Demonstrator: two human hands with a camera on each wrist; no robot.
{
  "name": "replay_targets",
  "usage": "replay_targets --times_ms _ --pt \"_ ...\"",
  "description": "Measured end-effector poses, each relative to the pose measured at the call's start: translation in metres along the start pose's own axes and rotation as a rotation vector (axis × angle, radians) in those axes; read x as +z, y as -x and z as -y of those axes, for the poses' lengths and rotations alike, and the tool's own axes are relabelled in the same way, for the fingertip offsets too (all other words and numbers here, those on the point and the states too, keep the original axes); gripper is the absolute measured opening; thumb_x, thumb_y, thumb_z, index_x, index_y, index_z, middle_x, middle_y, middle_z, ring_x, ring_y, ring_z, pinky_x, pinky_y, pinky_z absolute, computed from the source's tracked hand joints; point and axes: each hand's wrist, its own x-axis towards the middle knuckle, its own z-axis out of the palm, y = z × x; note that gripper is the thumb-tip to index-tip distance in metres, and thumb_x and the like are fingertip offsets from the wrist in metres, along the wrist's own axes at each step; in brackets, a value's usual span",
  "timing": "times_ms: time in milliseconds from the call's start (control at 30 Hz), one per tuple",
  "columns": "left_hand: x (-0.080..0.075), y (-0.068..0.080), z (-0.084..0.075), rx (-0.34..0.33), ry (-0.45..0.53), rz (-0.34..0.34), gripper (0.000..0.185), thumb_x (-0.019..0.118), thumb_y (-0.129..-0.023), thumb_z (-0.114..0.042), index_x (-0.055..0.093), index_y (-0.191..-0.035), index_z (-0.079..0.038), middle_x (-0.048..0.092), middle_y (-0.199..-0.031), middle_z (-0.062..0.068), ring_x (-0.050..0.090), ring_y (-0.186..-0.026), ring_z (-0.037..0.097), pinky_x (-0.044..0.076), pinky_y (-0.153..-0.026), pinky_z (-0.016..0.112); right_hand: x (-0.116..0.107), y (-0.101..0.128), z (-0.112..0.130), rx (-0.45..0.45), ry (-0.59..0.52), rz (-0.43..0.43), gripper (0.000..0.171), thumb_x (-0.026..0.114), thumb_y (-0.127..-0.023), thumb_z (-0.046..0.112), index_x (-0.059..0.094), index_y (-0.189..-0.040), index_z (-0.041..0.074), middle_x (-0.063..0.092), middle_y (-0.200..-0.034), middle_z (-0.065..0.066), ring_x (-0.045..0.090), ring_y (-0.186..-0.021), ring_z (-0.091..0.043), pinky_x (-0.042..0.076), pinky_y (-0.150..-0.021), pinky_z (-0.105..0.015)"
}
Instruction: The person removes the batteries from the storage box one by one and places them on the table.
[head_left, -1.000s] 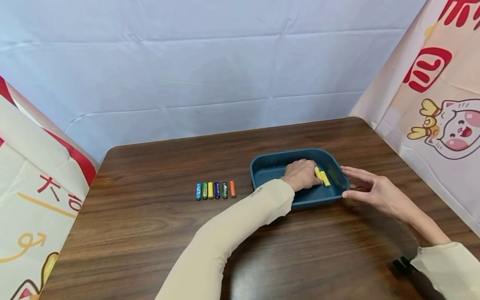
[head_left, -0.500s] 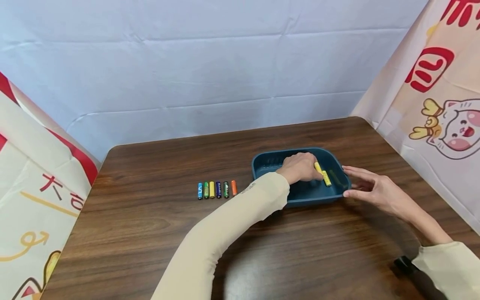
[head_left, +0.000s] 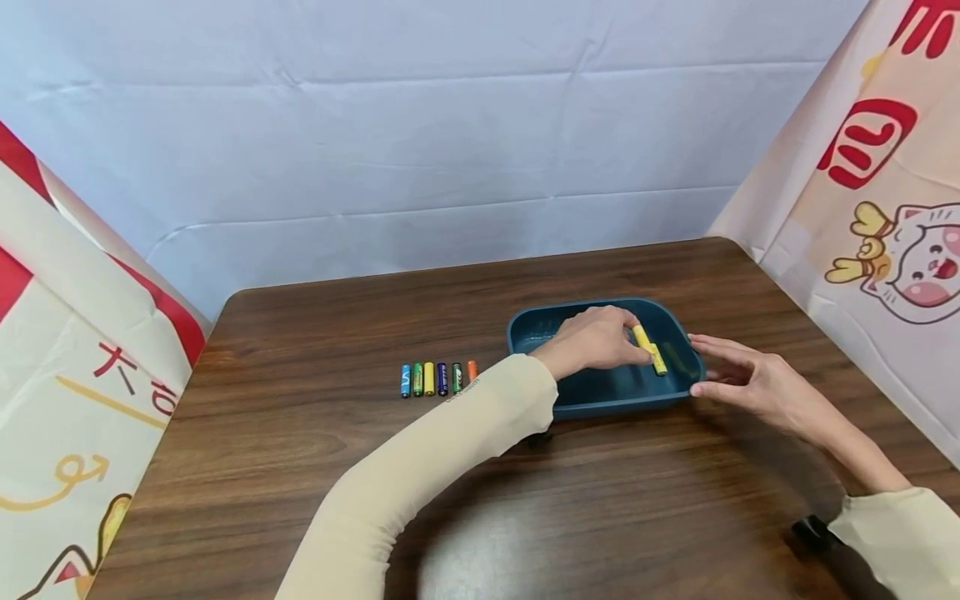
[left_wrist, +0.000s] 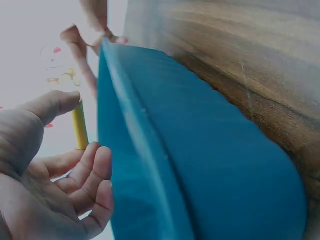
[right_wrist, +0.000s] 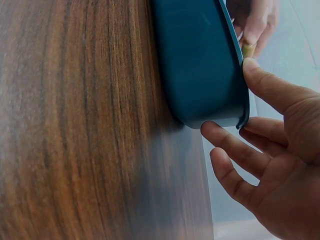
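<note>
Reaching into the blue tray (head_left: 600, 398), the left hand (head_left: 596, 340) pinches a yellow battery (head_left: 649, 349) between thumb and fingertips; the battery lies slanted inside the tray, toward its right end. From the left wrist view the thumb and curled fingers (left_wrist: 95, 170) close around the battery's lower end, just inside the tray's wall. The right hand (head_left: 742, 379) is spread open with fairly straight fingers against the outside of the tray's right end, the thumb (right_wrist: 270, 85) on the rim and the fingertips touching the wall below it. The tray sits on the wooden counter (head_left: 300, 467). To the left of the tray, a row of six batteries (head_left: 438, 378) lies side by side on the counter: blue, green, yellow, dark blue, green and orange. The orange one is nearest the tray, partly behind the left sleeve.
</note>
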Motion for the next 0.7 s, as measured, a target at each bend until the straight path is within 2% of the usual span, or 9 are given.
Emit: replay_targets --times_ms 100,300,533,700 --pt "-0.007 0.009 0.003 0.023 0.04 -0.014 0.049 0.074 -0.095 -0.047 0.066 -0.136 -0.022 0.065 -0.099 -0.015 0.059 -0.076 0.004 0.047 -0.062 0.02 0.0 0.0 0.0 0.001 0.0 0.005 0.067 0.082 -0.091 0.017 0.054 -0.15 0.004 0.058 -0.141 -0.028 0.061 -0.093 0.011 0.051 -0.07 -0.011" --pt "-0.023 0.031 0.013 0.064 0.107 -0.033 0.051 0.074 -0.094 -0.048 0.065 -0.136 -0.019 0.066 -0.116 -0.008 0.058 -0.087 0.003 0.048 -0.067 0.02 0.0 -0.001 0.001 0.006 -0.011 0.005 0.067 0.082 -0.091 0.018 0.054 -0.15 0.004 0.057 -0.141 -0.028 0.061 -0.093 0.012 0.051 -0.071 -0.01" --pt "-0.043 0.062 0.027 0.089 0.136 -0.062 0.061 0.075 -0.094 -0.046 0.06 -0.144 -0.016 0.062 -0.112 -0.008 0.057 -0.091 0.006 0.048 -0.069 0.022 0.0 -0.002 0.001 0.007 -0.011 -0.002 0.067 0.083 -0.09 0.017 0.054 -0.149 0.004 0.057 -0.141 -0.028 0.061 -0.093 0.012 0.05 -0.071 -0.009" --pt "-0.056 0.083 0.039 0.089 0.122 -0.074 0.056 0.076 -0.093 -0.045 0.063 -0.139 -0.017 0.063 -0.111 -0.007 0.056 -0.09 0.008 0.047 -0.068 0.023 0.0 -0.001 0.001 0.009 -0.014 -0.001 0.068 0.083 -0.09 0.017 0.054 -0.149 0.004 0.058 -0.141 -0.028 0.061 -0.093 0.013 0.049 -0.071 -0.009"
